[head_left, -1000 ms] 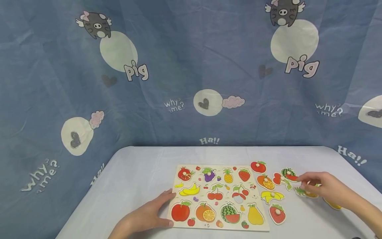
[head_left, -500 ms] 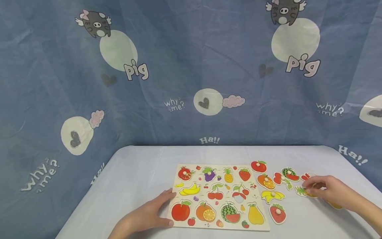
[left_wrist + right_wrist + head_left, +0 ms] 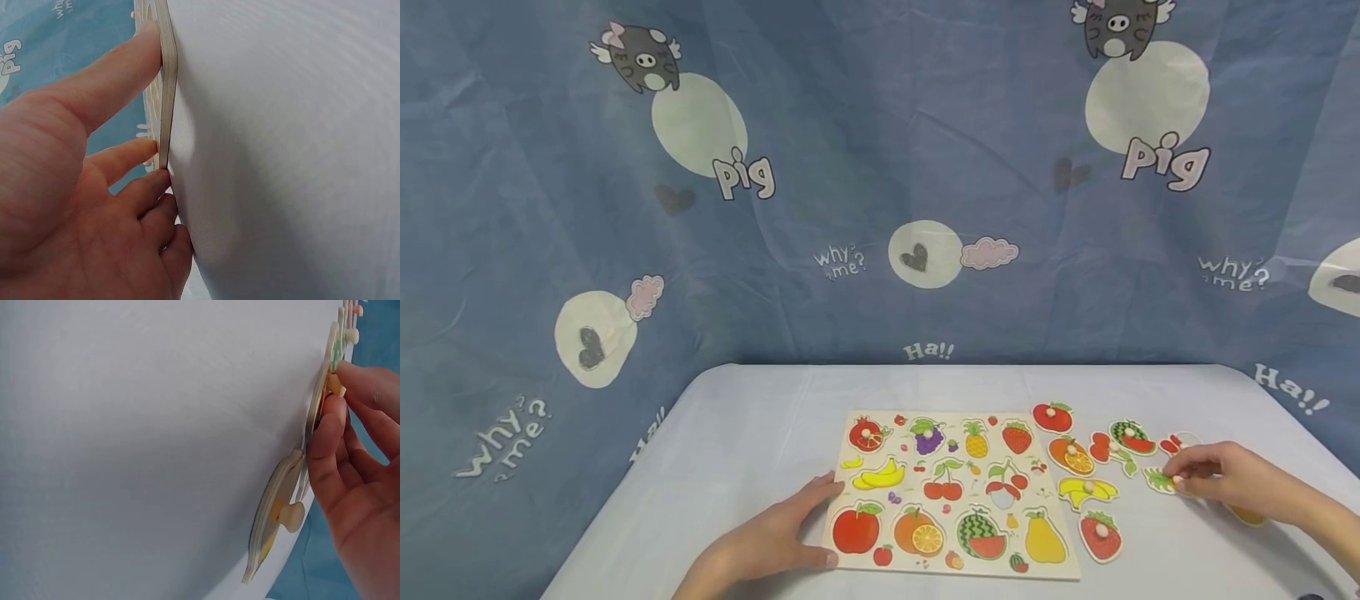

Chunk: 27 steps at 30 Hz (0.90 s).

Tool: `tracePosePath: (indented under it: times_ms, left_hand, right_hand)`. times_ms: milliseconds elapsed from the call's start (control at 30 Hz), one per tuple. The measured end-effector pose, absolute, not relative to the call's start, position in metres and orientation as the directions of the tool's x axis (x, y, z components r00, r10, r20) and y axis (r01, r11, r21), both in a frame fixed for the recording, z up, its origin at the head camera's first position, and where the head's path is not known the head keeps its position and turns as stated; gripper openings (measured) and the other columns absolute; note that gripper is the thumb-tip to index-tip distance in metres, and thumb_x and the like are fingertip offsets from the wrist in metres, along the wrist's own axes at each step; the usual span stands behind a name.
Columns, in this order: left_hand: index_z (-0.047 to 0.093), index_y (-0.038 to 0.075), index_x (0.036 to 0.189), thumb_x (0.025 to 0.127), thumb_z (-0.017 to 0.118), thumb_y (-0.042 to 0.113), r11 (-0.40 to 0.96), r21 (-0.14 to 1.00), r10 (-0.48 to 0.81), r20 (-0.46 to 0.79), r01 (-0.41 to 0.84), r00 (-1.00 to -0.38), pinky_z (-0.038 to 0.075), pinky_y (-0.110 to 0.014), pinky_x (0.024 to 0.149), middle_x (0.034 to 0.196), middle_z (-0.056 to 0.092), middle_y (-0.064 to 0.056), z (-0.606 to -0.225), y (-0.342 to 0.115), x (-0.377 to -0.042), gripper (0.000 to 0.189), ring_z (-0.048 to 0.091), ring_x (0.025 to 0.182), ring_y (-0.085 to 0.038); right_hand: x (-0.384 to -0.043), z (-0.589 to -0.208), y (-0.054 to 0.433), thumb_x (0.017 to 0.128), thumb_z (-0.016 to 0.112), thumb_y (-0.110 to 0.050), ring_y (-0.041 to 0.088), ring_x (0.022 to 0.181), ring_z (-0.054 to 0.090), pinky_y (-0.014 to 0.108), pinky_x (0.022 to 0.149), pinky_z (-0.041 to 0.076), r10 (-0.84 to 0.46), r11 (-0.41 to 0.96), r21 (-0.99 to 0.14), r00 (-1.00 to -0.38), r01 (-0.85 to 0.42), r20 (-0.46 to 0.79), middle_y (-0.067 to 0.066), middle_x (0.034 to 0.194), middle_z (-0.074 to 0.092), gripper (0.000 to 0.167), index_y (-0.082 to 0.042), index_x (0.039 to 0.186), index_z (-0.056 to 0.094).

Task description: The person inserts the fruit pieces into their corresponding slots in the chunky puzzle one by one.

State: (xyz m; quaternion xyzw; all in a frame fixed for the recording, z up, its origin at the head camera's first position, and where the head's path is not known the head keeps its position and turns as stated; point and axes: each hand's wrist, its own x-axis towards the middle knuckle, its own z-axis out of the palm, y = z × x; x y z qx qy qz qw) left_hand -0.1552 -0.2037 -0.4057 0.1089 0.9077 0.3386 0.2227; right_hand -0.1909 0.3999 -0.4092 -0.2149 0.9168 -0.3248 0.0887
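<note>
My left hand (image 3: 775, 533) rests at the left side of a wooden fruit puzzle board (image 3: 886, 521). In the left wrist view its thumb (image 3: 128, 56) lies on the board's edge and the other fingers touch the side. Over on the right, my right hand (image 3: 1240, 482) pinches the knob (image 3: 335, 384) of a pineapple puzzle piece (image 3: 1159, 480) between thumb and fingers; the piece lies low at the table and its body is mostly hidden by the hand. A yellow piece (image 3: 1247, 515) with a knob, partly covered, lies just nearer.
Loose knobbed pieces lie right of the board: an apple (image 3: 1052, 417), an orange (image 3: 1071, 456), bananas (image 3: 1078, 493), a strawberry (image 3: 1101, 537), cherries (image 3: 1101, 447), a watermelon (image 3: 1132, 437). Pomegranate (image 3: 866, 435) and grape (image 3: 927, 437) pieces sit in the board. A blue curtain (image 3: 820, 167) hangs behind.
My right hand has moved down and nearer from beside the watermelon piece, and its fingers have closed at the pineapple piece's knob. The left hand stays at the board.
</note>
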Motion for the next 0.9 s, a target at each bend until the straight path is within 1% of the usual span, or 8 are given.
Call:
tracePosePath:
  times_ms: [133, 267, 400, 600, 667, 900]
  left_hand:
    - [0.044, 0.021, 0.148, 0.073, 0.084, 0.039, 0.747, 0.663, 0.351, -0.33, 0.05, -0.876, 0.027, -0.067, 0.107, 0.158, 0.03, -0.009, -0.406, -0.203, -0.155, 0.087, 0.028, 0.142, -0.035]
    - [0.044, 0.021, 0.148, 0.073, 0.085, 0.038, 0.751, 0.658, 0.348, -0.327, 0.053, -0.878, 0.027, -0.067, 0.107, 0.158, 0.031, -0.009, -0.405, -0.204, -0.155, 0.087, 0.028, 0.142, -0.035]
    - [0.044, 0.021, 0.148, 0.074, 0.085, 0.037, 0.75, 0.659, 0.349, -0.326, 0.054, -0.878, 0.027, -0.067, 0.107, 0.158, 0.03, -0.009, -0.404, -0.204, -0.154, 0.087, 0.028, 0.142, -0.035]
    - [0.044, 0.021, 0.148, 0.074, 0.085, 0.037, 0.752, 0.658, 0.345, -0.328, 0.05, -0.879, 0.027, -0.067, 0.107, 0.158, 0.031, -0.009, -0.403, -0.203, -0.153, 0.086, 0.028, 0.142, -0.035]
    - [0.044, 0.021, 0.148, 0.073, 0.085, 0.037, 0.752, 0.657, 0.344, -0.327, 0.05, -0.88, 0.027, -0.067, 0.107, 0.158, 0.031, -0.009, -0.403, -0.203, -0.154, 0.086, 0.028, 0.142, -0.035]
    - [0.044, 0.021, 0.148, 0.073, 0.085, 0.036, 0.755, 0.655, 0.333, -0.336, 0.036, -0.881, 0.027, -0.067, 0.107, 0.158, 0.031, -0.01, -0.403, -0.203, -0.154, 0.087, 0.028, 0.142, -0.035]
  right_hand:
    - [-0.191, -0.409, 0.402, 0.088, 0.068, -0.001, 0.005, 0.07, 0.047, 0.024, 0.054, 0.043, -0.476, 0.668, -0.665, -0.879, -0.335, -0.035, -0.008, 0.088, 0.063, 0.012, -0.004, 0.1, 0.07]
    - [-0.192, -0.41, 0.405, 0.088, 0.067, 0.001, 0.005, 0.071, 0.048, 0.025, 0.054, 0.044, -0.491, 0.647, -0.689, -0.87, -0.328, -0.046, -0.01, 0.089, 0.063, 0.014, -0.004, 0.101, 0.07]
    - [-0.193, -0.41, 0.404, 0.087, 0.069, -0.001, 0.003, 0.072, 0.048, 0.023, 0.057, 0.045, -0.488, 0.663, -0.665, -0.872, -0.343, -0.036, -0.012, 0.091, 0.064, 0.013, -0.005, 0.1, 0.071]
    - [-0.192, -0.409, 0.4, 0.086, 0.072, -0.006, 0.0, 0.075, 0.047, 0.021, 0.063, 0.046, -0.434, 0.728, -0.607, -0.9, -0.318, -0.05, -0.008, 0.092, 0.066, 0.012, -0.005, 0.097, 0.073]
    - [-0.191, -0.409, 0.398, 0.086, 0.073, -0.007, -0.001, 0.075, 0.047, 0.021, 0.064, 0.047, -0.419, 0.742, -0.596, -0.907, -0.308, -0.053, -0.008, 0.092, 0.066, 0.012, -0.005, 0.097, 0.073]
    - [-0.188, -0.41, 0.394, 0.085, 0.073, -0.008, -0.002, 0.075, 0.049, 0.022, 0.063, 0.048, -0.418, 0.737, -0.588, -0.909, -0.332, -0.011, -0.009, 0.091, 0.067, 0.011, -0.004, 0.096, 0.073]
